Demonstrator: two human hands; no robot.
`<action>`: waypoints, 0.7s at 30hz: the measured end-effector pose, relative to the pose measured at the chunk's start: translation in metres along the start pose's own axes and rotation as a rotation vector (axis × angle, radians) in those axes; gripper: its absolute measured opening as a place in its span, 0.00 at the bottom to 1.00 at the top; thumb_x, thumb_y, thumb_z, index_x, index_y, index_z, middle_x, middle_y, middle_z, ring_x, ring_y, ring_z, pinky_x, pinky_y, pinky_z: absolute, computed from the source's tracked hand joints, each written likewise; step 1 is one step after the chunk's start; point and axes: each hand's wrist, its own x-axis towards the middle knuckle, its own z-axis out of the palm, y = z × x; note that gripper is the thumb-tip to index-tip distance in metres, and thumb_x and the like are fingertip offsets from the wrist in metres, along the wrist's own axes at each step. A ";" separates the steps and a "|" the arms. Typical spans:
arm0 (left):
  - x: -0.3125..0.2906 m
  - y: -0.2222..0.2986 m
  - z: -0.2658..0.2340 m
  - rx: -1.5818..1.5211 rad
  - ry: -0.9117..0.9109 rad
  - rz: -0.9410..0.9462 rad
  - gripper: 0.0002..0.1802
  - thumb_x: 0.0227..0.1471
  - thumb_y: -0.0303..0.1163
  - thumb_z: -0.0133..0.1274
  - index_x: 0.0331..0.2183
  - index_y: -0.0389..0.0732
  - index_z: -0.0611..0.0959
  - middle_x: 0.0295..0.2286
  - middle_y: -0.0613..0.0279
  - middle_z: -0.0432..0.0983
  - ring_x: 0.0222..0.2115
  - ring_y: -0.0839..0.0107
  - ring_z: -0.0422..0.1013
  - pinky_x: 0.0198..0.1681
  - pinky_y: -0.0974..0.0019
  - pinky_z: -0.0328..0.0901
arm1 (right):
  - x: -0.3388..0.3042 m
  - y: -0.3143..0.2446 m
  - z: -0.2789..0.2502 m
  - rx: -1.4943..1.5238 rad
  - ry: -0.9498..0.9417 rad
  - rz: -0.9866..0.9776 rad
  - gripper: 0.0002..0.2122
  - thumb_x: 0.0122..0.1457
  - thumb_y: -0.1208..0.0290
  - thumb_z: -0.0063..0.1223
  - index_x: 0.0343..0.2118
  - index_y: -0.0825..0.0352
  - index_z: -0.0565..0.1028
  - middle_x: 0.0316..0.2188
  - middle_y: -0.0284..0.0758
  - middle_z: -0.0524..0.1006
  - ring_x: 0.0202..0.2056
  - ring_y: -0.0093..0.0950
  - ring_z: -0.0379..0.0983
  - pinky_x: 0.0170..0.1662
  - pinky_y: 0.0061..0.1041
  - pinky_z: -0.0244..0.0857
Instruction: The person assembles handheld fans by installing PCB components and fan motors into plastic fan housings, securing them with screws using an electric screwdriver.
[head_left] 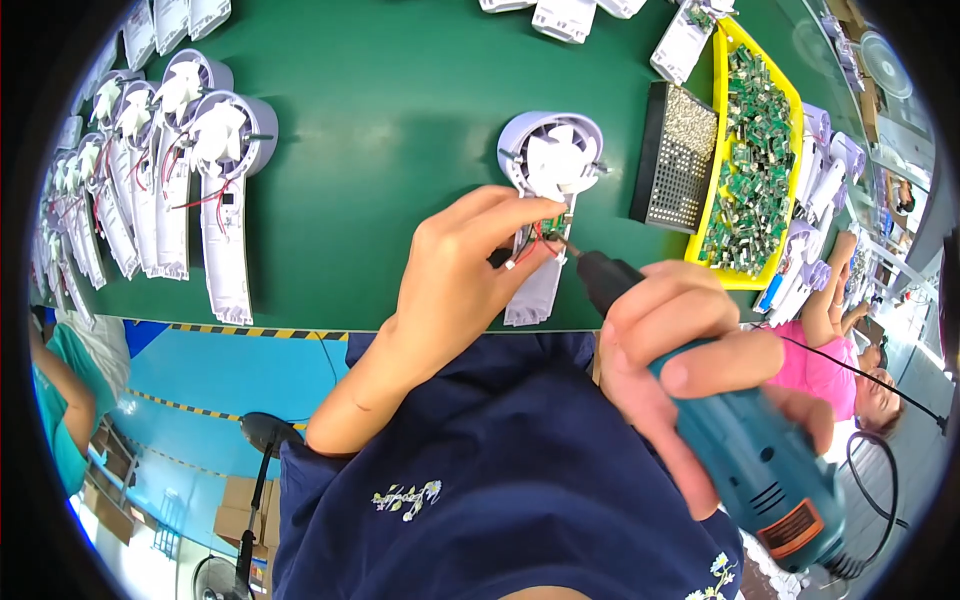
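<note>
1 right hand (668, 328), fingers (728, 362) tight around screwdriver (748, 462)

There's the green table (380, 90): off its near-left corner, a person in teal (66, 460); past its near edge, striped tape (250, 332), cardboard boxes (236, 495) (brown ones); off its near-right, a person in pink (822, 385)!

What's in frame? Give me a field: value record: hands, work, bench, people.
left hand: at the board and wires; exact hold unclear
right hand: gripping the teal screwdriver
bit: pointed at the board area; contact unclear
work: fan, lying on the green table, blades at the far end, handle toward the person
bench left: rows of similar fans
bench right: black box; beyond it, yellow tray of green boards
people: one in pink at right, one in teal at left
</note>
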 end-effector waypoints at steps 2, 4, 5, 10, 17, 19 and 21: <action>0.000 0.000 0.000 -0.008 0.000 -0.005 0.22 0.42 0.15 0.62 0.42 0.43 0.85 0.32 0.60 0.78 0.30 0.72 0.77 0.32 0.72 0.74 | 0.001 -0.002 -0.007 0.023 -0.039 0.042 0.44 0.51 0.30 0.46 0.66 0.45 0.48 0.31 0.35 0.69 0.15 0.31 0.65 0.16 0.31 0.59; 0.002 0.001 0.000 0.015 0.000 0.016 0.22 0.42 0.16 0.63 0.42 0.43 0.85 0.31 0.60 0.78 0.30 0.73 0.77 0.31 0.72 0.74 | 0.007 -0.002 -0.014 0.057 -0.128 0.107 0.44 0.50 0.31 0.47 0.66 0.45 0.48 0.32 0.35 0.69 0.15 0.30 0.65 0.15 0.30 0.58; 0.002 0.001 0.000 0.017 0.000 0.014 0.22 0.42 0.16 0.63 0.42 0.43 0.85 0.31 0.60 0.78 0.30 0.73 0.77 0.31 0.72 0.74 | 0.006 0.000 -0.012 0.060 -0.127 0.108 0.44 0.50 0.31 0.47 0.66 0.45 0.48 0.32 0.35 0.69 0.15 0.30 0.65 0.15 0.30 0.58; 0.003 0.005 0.000 -0.006 0.002 -0.021 0.21 0.42 0.17 0.64 0.41 0.43 0.85 0.31 0.61 0.78 0.29 0.74 0.76 0.30 0.73 0.73 | 0.010 0.000 -0.008 0.045 -0.079 0.068 0.44 0.51 0.33 0.49 0.67 0.44 0.45 0.33 0.35 0.70 0.16 0.31 0.65 0.16 0.30 0.59; 0.001 0.001 0.000 0.019 0.013 -0.010 0.20 0.41 0.18 0.65 0.41 0.43 0.85 0.31 0.61 0.78 0.28 0.74 0.76 0.29 0.73 0.72 | 0.004 0.003 -0.013 0.105 -0.096 0.090 0.45 0.51 0.34 0.50 0.68 0.44 0.43 0.34 0.35 0.72 0.17 0.32 0.65 0.17 0.28 0.60; 0.004 0.004 0.000 0.013 0.005 -0.005 0.20 0.42 0.18 0.64 0.41 0.42 0.85 0.31 0.61 0.78 0.27 0.75 0.75 0.28 0.74 0.71 | 0.008 0.002 -0.013 0.094 -0.039 0.076 0.45 0.52 0.33 0.50 0.68 0.46 0.45 0.34 0.35 0.71 0.16 0.31 0.65 0.17 0.28 0.60; 0.004 0.005 0.001 -0.023 0.010 -0.009 0.20 0.43 0.17 0.63 0.41 0.41 0.85 0.31 0.61 0.78 0.27 0.75 0.75 0.28 0.74 0.71 | 0.009 0.000 -0.009 0.219 0.217 0.055 0.43 0.53 0.36 0.51 0.68 0.39 0.44 0.30 0.37 0.71 0.16 0.34 0.66 0.17 0.31 0.63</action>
